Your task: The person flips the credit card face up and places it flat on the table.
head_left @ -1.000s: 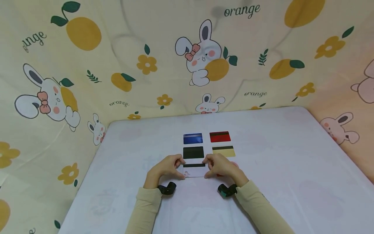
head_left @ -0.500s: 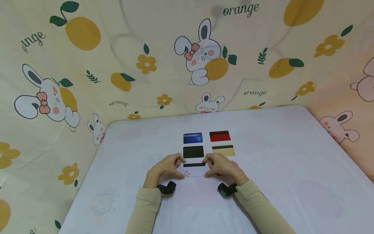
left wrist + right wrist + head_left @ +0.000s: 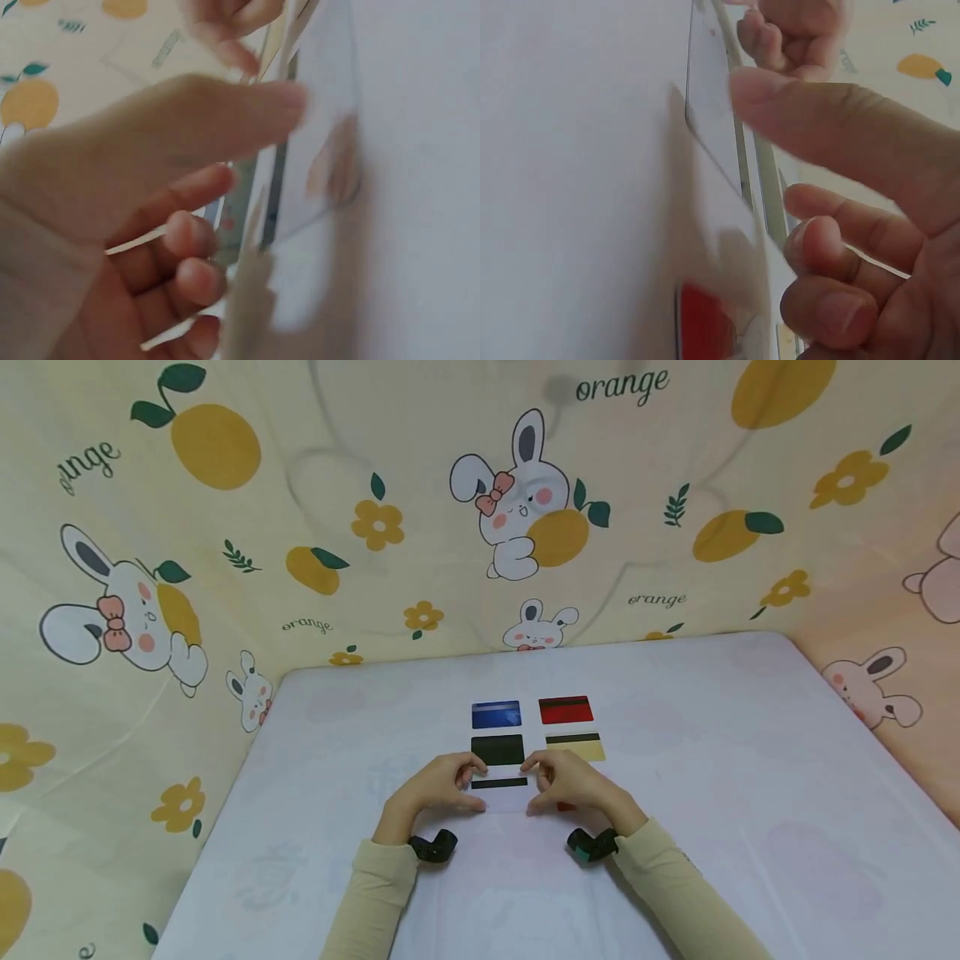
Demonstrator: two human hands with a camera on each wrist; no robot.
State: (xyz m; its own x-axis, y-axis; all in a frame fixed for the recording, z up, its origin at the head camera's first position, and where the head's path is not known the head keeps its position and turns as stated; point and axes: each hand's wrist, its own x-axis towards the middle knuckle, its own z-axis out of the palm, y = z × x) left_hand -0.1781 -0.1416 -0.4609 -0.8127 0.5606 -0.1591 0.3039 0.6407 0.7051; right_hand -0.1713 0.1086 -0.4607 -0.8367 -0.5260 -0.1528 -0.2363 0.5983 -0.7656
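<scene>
A white card [image 3: 504, 799] with a black stripe lies flat on the table between the two hands. My left hand [image 3: 437, 787] is at its left side, thumb and index overlapping the card in the head view. The left thumb [image 3: 262, 105] shows straight above the card, the other fingers loosely bent. My right hand [image 3: 573, 782] is at the card's right edge. Its thumb [image 3: 795, 101] extends over the white surface, fingers relaxed and spread from it. A red-and-white card [image 3: 703, 322] lies beneath the right hand, mostly hidden in the head view.
Beyond the hands lie a black card [image 3: 497, 749], a gold card [image 3: 577, 748], a blue card [image 3: 496, 714] and a red card [image 3: 566, 710], in two columns. The white-covered table [image 3: 712, 760] meets a patterned cloth backdrop [image 3: 420, 577] behind and at both sides.
My left hand has shifted slightly right, so its thumb and index now overlap the white card's left end. The right hand stays nearly in place; the cards look unmoved.
</scene>
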